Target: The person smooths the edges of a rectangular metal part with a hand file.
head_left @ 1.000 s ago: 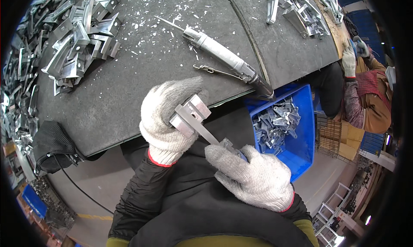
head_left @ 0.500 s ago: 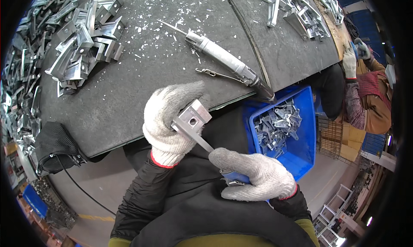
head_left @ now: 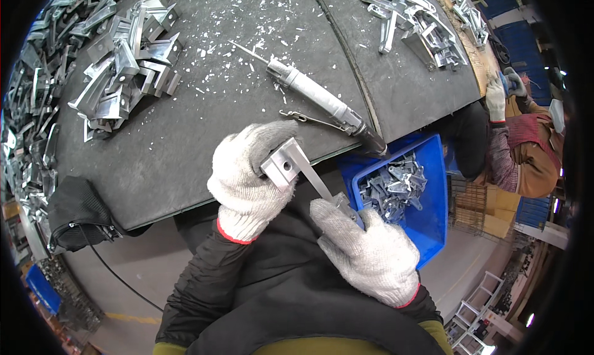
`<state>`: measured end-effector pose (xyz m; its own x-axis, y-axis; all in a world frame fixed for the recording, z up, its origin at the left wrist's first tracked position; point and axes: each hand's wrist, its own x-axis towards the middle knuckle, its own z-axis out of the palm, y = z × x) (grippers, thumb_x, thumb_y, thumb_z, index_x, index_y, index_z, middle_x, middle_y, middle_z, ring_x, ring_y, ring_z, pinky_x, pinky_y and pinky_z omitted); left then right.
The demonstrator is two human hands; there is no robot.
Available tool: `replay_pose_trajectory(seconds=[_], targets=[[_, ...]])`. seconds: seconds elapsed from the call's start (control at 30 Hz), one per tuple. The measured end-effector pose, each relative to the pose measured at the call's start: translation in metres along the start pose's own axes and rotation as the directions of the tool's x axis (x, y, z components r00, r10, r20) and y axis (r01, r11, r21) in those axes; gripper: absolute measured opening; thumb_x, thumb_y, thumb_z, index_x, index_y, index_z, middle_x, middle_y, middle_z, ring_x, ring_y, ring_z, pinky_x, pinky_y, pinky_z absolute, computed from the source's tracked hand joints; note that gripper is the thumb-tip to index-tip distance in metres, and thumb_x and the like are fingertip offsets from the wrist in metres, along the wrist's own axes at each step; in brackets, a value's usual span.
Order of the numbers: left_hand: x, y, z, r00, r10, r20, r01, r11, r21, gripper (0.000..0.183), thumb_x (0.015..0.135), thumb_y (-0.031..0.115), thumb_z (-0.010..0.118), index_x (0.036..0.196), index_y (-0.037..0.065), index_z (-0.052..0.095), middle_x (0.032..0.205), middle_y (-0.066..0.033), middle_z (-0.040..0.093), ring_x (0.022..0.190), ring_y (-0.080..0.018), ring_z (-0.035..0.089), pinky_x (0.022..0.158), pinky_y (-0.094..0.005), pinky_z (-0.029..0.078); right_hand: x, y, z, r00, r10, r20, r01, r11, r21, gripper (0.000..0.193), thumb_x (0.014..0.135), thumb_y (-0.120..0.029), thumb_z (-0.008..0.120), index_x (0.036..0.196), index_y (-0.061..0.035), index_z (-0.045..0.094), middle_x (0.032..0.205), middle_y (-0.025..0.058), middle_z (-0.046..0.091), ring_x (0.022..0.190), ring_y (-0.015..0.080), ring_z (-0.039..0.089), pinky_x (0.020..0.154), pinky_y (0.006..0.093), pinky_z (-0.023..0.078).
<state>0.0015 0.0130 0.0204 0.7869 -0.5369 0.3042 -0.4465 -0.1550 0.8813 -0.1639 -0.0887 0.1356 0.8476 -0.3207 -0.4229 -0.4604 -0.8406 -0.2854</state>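
Observation:
My left hand [head_left: 250, 169], in a white and grey knit glove, is closed around a silver metal bracket [head_left: 299, 159]. The bracket has a block end with a round hole, and its flat arm points down toward my right hand [head_left: 374, 250]. That hand, gloved alike, grips a blue-handled tool [head_left: 359, 219], mostly hidden by the fingers. The tool's grey metal end [head_left: 340, 201] lies at the far end of the bracket arm; whether they touch I cannot tell.
An air-powered file tool [head_left: 315, 92] lies on the dark, chip-strewn table [head_left: 204, 132]. Bracket piles stand at left [head_left: 124, 64] and far right [head_left: 427, 33]. A blue bin [head_left: 436, 200] of metal parts sits beside my right hand. A co-worker's gloved hand [head_left: 495, 98] is at far right.
The bracket has turned in my left hand, so its holed end faces differently. My right hand has rotated, with fingers pointing more upward, bringing the tool to the arm's end.

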Motion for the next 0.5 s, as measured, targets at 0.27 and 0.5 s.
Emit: replay_pose_trajectory(seconds=[0.27,0.5], targets=[[0.000,-0.006,0.005,0.998,0.046,-0.043,-0.045,0.999,0.011,0.038,0.069,0.008,0.077,0.108,0.007,0.074,0.095,-0.0088,0.075,0.084,-0.0269,0.074,0.075,-0.0347,0.053,0.002,-0.004,0.002,0.998,0.055,-0.039,-0.060,0.987,-0.149,0.056,0.086,-0.031,0.078,0.139,-0.0381,0.062,0.089,0.0146,0.062,0.066,0.0329,0.069,0.057,0.0430,0.056],[0.005,-0.004,0.003,0.999,0.040,-0.013,-0.040,0.999,0.021,0.025,0.083,0.003,0.080,0.106,0.000,0.073,0.094,-0.0090,0.075,0.085,-0.0154,0.073,0.077,-0.0281,0.057,0.009,-0.001,0.002,0.999,0.029,-0.040,-0.033,0.995,-0.092,0.058,0.087,-0.031,0.077,0.141,-0.0403,0.059,0.088,0.0150,0.062,0.065,0.0339,0.068,0.056,0.0451,0.056]])
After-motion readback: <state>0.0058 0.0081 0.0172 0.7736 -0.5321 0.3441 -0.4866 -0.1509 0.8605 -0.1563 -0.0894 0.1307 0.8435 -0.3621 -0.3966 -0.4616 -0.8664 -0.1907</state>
